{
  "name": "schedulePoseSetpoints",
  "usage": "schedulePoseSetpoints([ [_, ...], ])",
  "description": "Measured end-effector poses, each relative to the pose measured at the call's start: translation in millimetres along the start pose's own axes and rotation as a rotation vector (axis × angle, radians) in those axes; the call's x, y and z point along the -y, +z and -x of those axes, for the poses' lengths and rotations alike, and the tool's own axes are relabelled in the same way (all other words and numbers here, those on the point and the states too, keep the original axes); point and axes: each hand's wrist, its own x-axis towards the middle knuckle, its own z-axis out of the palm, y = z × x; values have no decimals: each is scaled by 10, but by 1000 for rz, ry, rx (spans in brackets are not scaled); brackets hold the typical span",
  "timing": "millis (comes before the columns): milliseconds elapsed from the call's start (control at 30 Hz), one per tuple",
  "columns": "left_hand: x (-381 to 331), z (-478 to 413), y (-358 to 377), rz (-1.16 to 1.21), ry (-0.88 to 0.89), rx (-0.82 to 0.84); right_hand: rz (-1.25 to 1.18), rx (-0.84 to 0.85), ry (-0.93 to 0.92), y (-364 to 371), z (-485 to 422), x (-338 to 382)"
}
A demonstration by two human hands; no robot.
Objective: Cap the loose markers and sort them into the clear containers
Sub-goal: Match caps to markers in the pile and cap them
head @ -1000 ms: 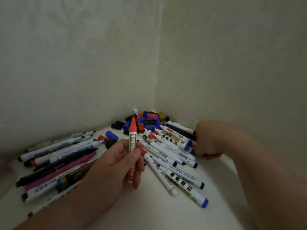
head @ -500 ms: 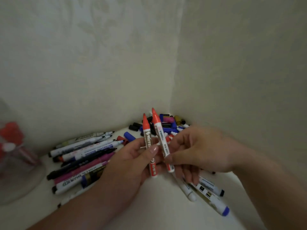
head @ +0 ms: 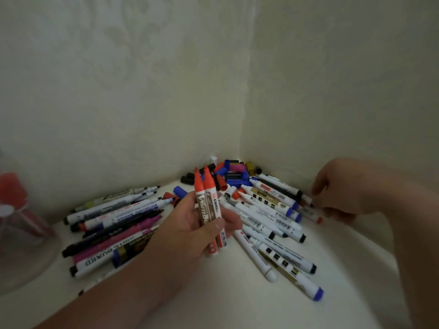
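Note:
My left hand (head: 190, 231) grips two red markers (head: 209, 210) side by side, held upright with their red capped ends pointing up. My right hand (head: 342, 193) is at the right wall, thumb and fingers on either side of a red-ended marker (head: 311, 213) at the edge of the right-hand marker pile (head: 268, 219); blur hides whether it holds it. A second fan of markers (head: 114, 224) lies on the left. Loose caps (head: 230, 172) in red, blue, black and pink are heaped in the corner. A clear container (head: 28, 257) with red markers inside stands at the far left.
Everything lies on a white surface (head: 213, 300) set into a corner between two pale walls (head: 308, 91). The right wall runs close behind my right hand. My left forearm crosses the lower left of the surface.
The second red marker has passed from my right hand into my left, which now holds both. My right hand has moved away to the right, down to the pile by the wall.

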Motion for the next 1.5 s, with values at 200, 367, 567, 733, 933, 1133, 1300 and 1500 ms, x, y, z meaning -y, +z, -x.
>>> schedulePoseSetpoints([
  [200, 15, 15, 12, -206, 41, 38, 98, 117, 84, 140, -227, -112],
  [367, 22, 24, 2, -291, 54, 138, 235, 23, 78, 221, -243, -44],
  [567, 41, 13, 1, -164, 57, 162, 340, -21, 42, 192, -190, -1],
  [733, 16, -38, 7, 183, 31, 53, -13, -32, 30, -64, 23, -16],
  [933, -64, -24, 71, 326, -1, 35, -741, 323, -383, 134, 169, 353],
  [1133, -59, -42, 15, 306, -9, 7, -635, 430, -508, 459, 287, 752],
  [1300, -19, -66, -42, 199, -5, -6, -384, 256, -501, 533, 336, 893],
  [1500, 5, -72, -85, 15, 50, -32, -263, 190, -484, 588, 349, 941],
])
